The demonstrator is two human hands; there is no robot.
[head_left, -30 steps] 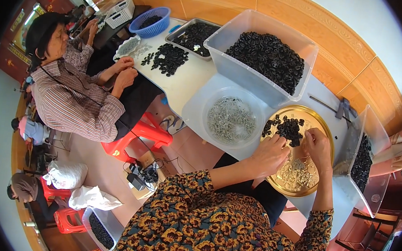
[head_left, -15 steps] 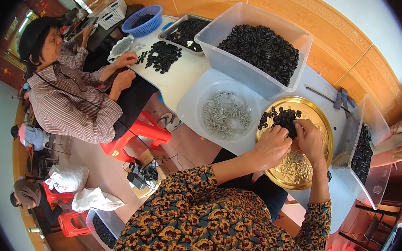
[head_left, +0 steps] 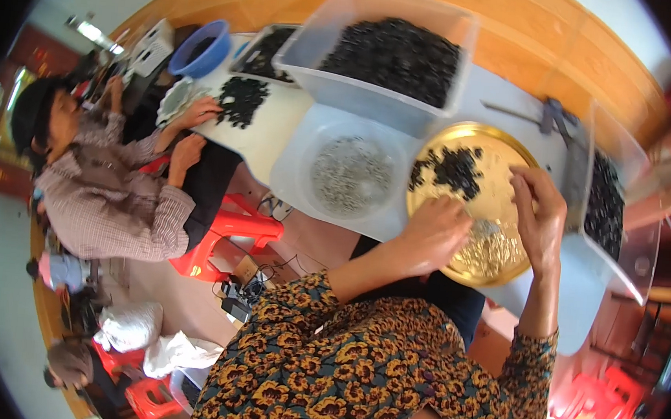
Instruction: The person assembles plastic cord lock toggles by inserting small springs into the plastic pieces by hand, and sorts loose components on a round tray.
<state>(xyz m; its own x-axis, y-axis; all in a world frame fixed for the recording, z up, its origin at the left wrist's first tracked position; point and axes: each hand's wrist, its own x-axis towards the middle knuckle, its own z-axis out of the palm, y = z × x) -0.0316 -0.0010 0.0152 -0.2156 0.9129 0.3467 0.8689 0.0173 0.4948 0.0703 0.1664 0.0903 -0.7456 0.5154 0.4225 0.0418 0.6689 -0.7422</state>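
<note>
A round gold tray (head_left: 506,144) lies before me on the table. Small black plastic pieces (head_left: 458,172) are heaped on its far left part, and small shiny metal pieces (head_left: 487,251) on its near part. Low over the near left of the tray is my left hand (head_left: 437,235), beside the metal pieces. Its fingers are curled together and slightly blurred; whatever they hold is hidden. My right hand (head_left: 540,214) is raised over the tray's right side, fingers bent and apart, with nothing visible in them.
A clear tub of metal pieces (head_left: 351,175) stands left of the tray. Behind it is a large clear bin (head_left: 376,94) of black pieces; another clear bin (head_left: 605,203) stands at right. A dark clamp-like tool (head_left: 552,116) lies behind. A co-worker (head_left: 113,184) sits at left.
My hands were together over the black pieces and have moved apart. The left has gone toward the metal pieces, the right to the tray's right side. The view has shifted.
</note>
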